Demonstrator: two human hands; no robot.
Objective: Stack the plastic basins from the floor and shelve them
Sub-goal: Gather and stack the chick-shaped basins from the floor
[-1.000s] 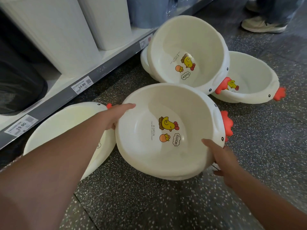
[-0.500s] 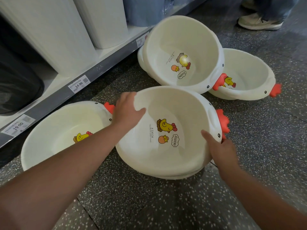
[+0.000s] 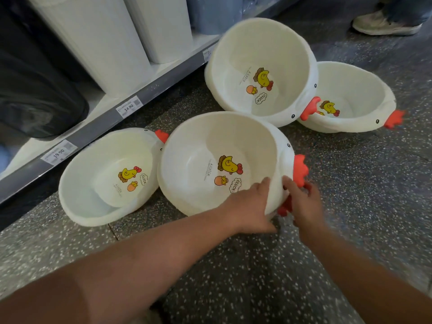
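Note:
Several cream chicken-shaped plastic basins with red combs lie on the speckled floor. The nearest middle basin (image 3: pixel 201 164) is nested on another one, whose red comb shows under its near right side. My left hand (image 3: pixel 250 206) grips that basin's near right rim, thumb inside. Just to the right, my right hand (image 3: pixel 301 202) holds the outer wall by the lower red comb. A single basin (image 3: pixel 102 178) lies to the left. Another tilted basin (image 3: pixel 259 66) leans behind, partly over a farther right basin (image 3: pixel 357 99).
A low grey shelf edge (image 3: pixel 98 129) with price tags runs along the left, carrying tall white bins (image 3: pixel 98 40) and a black bin (image 3: pixel 35 90). Another person's shoe (image 3: pixel 383 24) stands at the top right. Open speckled floor (image 3: pixel 268 277) lies near me.
My left hand left the far left rim and came across to the near right rim beside my right hand. The left basin, earlier hidden by my arm, now shows fully.

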